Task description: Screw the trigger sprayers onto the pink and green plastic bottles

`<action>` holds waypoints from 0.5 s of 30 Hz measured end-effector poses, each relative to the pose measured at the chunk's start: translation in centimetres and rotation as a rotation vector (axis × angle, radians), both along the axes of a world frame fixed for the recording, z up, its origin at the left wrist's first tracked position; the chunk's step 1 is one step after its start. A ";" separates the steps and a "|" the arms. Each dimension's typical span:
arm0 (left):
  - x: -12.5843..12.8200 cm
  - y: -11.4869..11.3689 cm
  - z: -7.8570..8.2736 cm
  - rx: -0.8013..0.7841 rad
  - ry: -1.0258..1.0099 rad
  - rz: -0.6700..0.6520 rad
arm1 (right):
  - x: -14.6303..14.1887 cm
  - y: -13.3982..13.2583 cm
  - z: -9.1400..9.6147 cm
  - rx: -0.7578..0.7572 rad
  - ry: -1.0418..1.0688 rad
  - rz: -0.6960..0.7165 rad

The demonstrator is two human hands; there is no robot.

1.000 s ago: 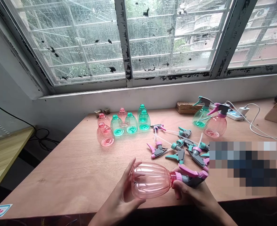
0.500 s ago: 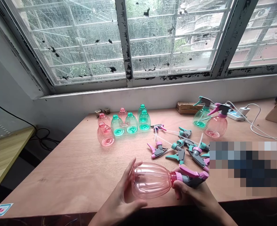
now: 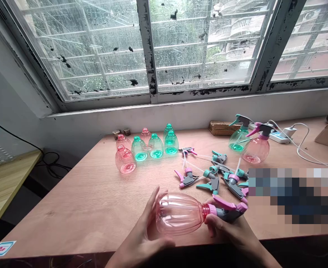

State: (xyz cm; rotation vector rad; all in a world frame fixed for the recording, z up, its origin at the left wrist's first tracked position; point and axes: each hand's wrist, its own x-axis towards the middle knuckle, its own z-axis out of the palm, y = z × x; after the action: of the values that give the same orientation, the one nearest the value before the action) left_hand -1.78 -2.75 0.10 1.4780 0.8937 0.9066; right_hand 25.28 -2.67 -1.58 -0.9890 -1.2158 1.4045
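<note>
A clear pink spray bottle [image 3: 180, 214] lies on its side in the air above the table's front edge, base to the left. My left hand [image 3: 149, 229] is cupped around its base, thumb below and fingers behind. At the neck, my right hand [image 3: 222, 227] grips the pink collar [image 3: 212, 209] of the pink-and-grey spray head [image 3: 231, 208] with thumb and fingers; some fingers are hidden behind it. The spray head sits on the bottle's neck. Beyond my hands lies a loose pile of trigger spray heads [image 3: 212, 182], pink-grey and teal-grey, with white tubes.
Open-necked pink bottles [image 3: 125, 160] and green bottles [image 3: 156, 146] stand at the back left. A green spray bottle [image 3: 238, 137] and another pink spray bottle [image 3: 255, 149] stand at the back right. Behind are a brown box [image 3: 222, 128], a power strip [image 3: 281, 137] with white cables, and a window.
</note>
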 end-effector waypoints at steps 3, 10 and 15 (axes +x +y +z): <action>-0.2 0.0 -0.1 -0.093 -0.059 -0.020 | 0.0 0.0 -0.1 0.005 0.001 -0.008; -0.1 0.1 0.0 0.013 0.043 0.006 | 0.0 0.3 -0.4 0.019 0.025 -0.004; 0.1 -0.1 0.1 -0.067 -0.028 0.020 | -0.1 0.2 -0.3 0.015 0.019 -0.027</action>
State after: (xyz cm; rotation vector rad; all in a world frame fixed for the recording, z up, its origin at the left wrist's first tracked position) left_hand -1.66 -2.82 0.23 1.3980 0.9107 0.9014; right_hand 25.21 -2.48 -1.92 -0.9760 -1.1936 1.3789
